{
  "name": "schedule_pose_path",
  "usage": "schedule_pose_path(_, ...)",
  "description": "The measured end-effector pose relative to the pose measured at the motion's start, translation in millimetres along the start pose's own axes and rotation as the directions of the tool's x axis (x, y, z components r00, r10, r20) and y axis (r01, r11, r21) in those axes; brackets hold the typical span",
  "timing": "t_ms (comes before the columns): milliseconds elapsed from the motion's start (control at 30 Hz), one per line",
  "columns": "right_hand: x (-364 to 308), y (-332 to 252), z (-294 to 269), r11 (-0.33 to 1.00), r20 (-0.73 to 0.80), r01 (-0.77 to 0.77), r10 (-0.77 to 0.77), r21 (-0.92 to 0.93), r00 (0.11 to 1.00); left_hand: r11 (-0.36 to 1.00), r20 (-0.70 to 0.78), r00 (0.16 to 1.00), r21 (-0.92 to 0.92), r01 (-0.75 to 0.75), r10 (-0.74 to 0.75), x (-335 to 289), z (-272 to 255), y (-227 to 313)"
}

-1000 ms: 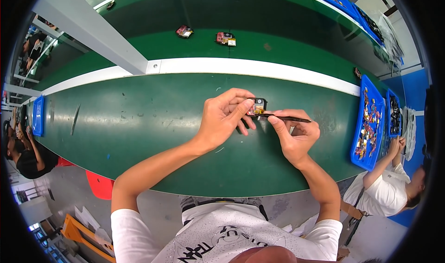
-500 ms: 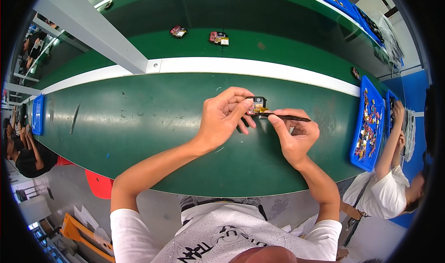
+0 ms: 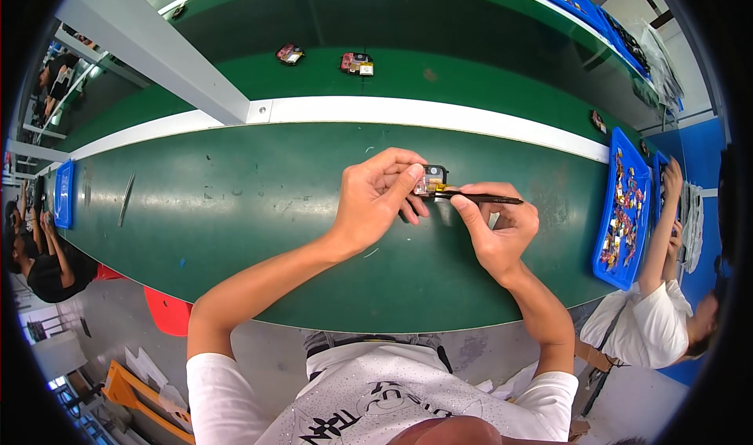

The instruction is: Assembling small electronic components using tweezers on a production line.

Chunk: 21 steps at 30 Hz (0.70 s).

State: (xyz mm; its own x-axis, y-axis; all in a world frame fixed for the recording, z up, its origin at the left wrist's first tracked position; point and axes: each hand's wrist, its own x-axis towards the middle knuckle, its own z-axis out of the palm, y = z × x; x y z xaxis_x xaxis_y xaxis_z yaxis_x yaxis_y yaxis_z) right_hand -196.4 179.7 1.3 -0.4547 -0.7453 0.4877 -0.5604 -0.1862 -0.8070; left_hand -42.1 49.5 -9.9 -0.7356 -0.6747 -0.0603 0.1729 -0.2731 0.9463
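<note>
Above the green worktop (image 3: 259, 233), my left hand (image 3: 378, 196) pinches a small black device housing (image 3: 437, 175) by its left side. Reddish circuitry and a yellow piece show inside the housing, partly covered by my thumb. My right hand (image 3: 502, 225) is closed round dark tweezers (image 3: 494, 198). Their tips point left and reach the lower edge of the housing, by the yellow piece. Whether the tips grip anything is too small to tell.
A blue tray (image 3: 602, 245) of small colourful parts stands at the right, near a co-worker's arms (image 3: 659, 233). Metal tweezers (image 3: 126, 200) lie at the left. Beyond the white rail (image 3: 376, 112), several part-built devices (image 3: 358, 63) sit on a green belt. A grey post (image 3: 157, 45) rises far left.
The devices on the belt beyond the rail have shifted left. My hands, the housing and the tweezers have moved only very slightly left. The co-worker's hands at the right have moved a little.
</note>
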Motion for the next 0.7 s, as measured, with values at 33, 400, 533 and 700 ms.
schedule_pose_path(33,-0.3,0.6,0.6,0.999,-0.022,-0.026,0.026,0.022,0.999,1.0,-0.009,1.0,-0.007,-0.004,0.004,0.2,-0.2,-0.1)
schedule_pose_path(400,0.6,4.7,-0.1,0.99,0.037,0.137,-0.136,-0.017,0.99,1.0,-0.001,1.0,-0.01,-0.009,0.009,2.1,0.4,-2.0)
schedule_pose_path(533,1.4,4.0,-4.3,0.98,0.058,0.192,-0.189,-0.048,0.98,1.0,0.001,1.0,0.009,0.002,-0.002,2.1,3.6,-2.8)
schedule_pose_path(700,3.6,-1.2,-4.9,0.975,0.078,0.214,-0.209,-0.061,0.975,1.0,0.001,1.0,0.024,0.007,-0.007,0.5,3.9,-3.5)
